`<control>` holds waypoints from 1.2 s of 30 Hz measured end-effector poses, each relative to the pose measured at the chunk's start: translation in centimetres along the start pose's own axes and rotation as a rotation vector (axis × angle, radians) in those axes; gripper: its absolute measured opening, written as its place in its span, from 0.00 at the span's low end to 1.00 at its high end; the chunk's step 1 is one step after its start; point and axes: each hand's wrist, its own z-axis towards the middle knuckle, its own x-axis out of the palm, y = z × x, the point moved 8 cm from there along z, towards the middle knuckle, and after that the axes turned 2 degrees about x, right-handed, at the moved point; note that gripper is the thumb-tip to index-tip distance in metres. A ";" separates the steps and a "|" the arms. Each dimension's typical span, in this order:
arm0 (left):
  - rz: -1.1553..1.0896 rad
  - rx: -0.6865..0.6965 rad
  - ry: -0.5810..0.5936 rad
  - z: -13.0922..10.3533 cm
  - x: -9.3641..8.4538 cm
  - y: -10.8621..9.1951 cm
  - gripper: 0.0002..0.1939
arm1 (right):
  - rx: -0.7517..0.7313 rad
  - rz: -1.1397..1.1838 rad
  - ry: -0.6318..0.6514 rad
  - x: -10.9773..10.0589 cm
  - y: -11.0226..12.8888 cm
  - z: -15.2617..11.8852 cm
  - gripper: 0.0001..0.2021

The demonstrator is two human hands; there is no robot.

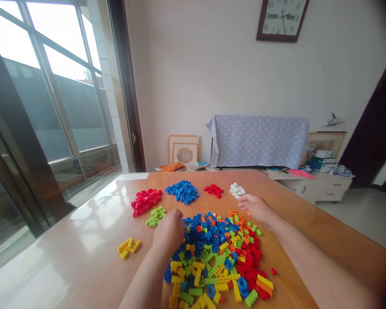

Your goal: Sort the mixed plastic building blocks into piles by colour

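My left hand (pixel 170 228) is closed, its fingers curled, between the small light-green brick pile (pixel 155 216) and the big mixed heap of toy building bricks (pixel 212 257). Whatever its fingers hold, if anything, is hidden. Beyond the heap, my right hand (pixel 256 208) has its fingers stretched out beside the white brick pile (pixel 237 190); nothing shows in its grasp. Blue round pieces (pixel 209 231) fill the heap's far side, red bricks (pixel 252 255) its right, and yellow and green bricks its near part.
Sorted piles lie around the heap: pink-red bricks (pixel 146 201), blue bricks (pixel 182 191), red bricks (pixel 214 191) and yellow bricks (pixel 129 247). They rest on a glossy wooden table (pixel 83 266). Behind it stand a cloth-covered object (pixel 260 141) and a white cabinet (pixel 331 189).
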 end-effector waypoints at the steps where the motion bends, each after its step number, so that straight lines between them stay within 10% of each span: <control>1: 0.006 0.037 -0.002 -0.1 0.0 -0.6 0.12 | -0.022 -0.063 0.024 0.5 -0.3 0.1 0.17; 13: 0.064 0.220 0.043 -0.8 0.7 -3.8 0.12 | -0.199 -0.193 0.187 6.5 2.7 -2.2 0.21; 25: 0.049 0.252 0.066 -0.9 1.2 -4.3 0.10 | 0.021 -0.139 -0.095 -1.6 -3.8 -1.0 0.11; 36: 0.036 0.282 0.029 -0.7 1.6 -4.2 0.09 | -0.051 -0.358 0.052 0.9 -2.1 -1.5 0.05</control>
